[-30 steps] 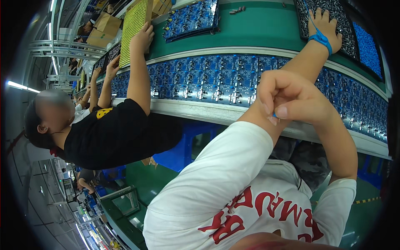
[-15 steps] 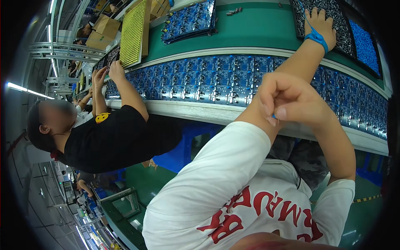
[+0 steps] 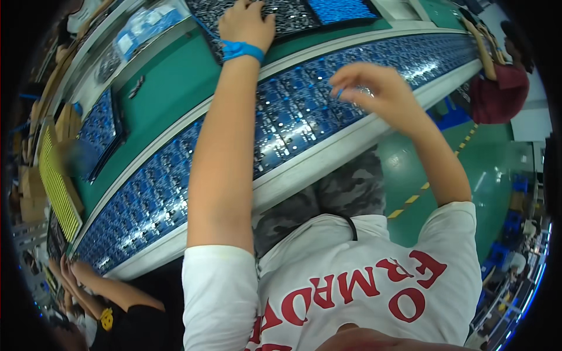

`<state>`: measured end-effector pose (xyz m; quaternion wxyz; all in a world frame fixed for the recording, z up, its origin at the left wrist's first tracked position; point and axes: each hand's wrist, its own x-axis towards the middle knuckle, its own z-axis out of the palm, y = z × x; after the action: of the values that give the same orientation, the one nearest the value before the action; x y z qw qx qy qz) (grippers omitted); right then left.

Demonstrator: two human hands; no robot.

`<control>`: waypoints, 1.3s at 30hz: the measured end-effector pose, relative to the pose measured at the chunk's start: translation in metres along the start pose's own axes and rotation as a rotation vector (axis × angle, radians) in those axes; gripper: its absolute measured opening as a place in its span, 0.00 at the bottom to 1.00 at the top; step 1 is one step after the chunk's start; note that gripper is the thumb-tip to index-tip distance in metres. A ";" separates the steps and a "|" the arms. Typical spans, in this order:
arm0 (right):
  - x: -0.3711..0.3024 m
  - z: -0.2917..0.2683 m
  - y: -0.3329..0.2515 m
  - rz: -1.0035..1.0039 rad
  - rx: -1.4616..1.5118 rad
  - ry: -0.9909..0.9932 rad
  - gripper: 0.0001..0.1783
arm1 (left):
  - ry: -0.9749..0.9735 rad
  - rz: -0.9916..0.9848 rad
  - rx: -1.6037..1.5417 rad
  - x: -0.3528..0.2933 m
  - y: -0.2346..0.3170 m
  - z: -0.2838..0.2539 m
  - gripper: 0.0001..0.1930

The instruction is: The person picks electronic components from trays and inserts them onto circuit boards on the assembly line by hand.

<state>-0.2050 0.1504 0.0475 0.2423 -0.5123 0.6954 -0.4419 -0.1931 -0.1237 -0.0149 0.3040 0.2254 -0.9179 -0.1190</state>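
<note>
My left hand [image 3: 247, 28], with a blue strap [image 3: 242, 51] round its wrist, rests at a tray of small dark and silver parts [image 3: 290, 20]. Its fingers are partly bent, the thumb stands apart, and I see nothing held in them. My right hand [image 3: 380, 93] hovers above a long row of blue circuit boards [image 3: 287, 131]. Between its thumb and forefinger is a tiny blue component [image 3: 340, 92], somewhat blurred. Silver and blue parts stand up from the boards.
Blue parts fill a second tray [image 3: 342, 9] on the right. Stacked boards [image 3: 99, 131], a yellow-studded panel [image 3: 57, 181] and a few loose grey parts [image 3: 136, 86] lie to the left. A white rail [image 3: 310, 161] edges the line. Co-workers sit at both ends.
The view has swung to the right. My right hand has moved from over my left forearm to above the boards, and the fingers of my left hand have bent at the tray.
</note>
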 end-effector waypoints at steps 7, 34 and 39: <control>0.012 -0.037 0.044 0.069 -0.138 0.118 0.08 | 0.197 0.144 -0.011 0.000 -0.031 0.030 0.18; 0.043 -0.001 0.063 -0.280 -0.858 -0.004 0.05 | 0.245 0.210 -0.156 0.001 -0.021 -0.005 0.12; 0.038 -0.004 0.062 -0.074 -0.673 0.047 0.04 | 0.126 0.194 -0.419 -0.009 -0.010 -0.029 0.09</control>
<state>-0.2522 0.1213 0.0006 0.0275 -0.5780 0.7887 -0.2078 -0.1653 -0.1301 -0.0003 0.4110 0.0752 -0.8697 -0.2629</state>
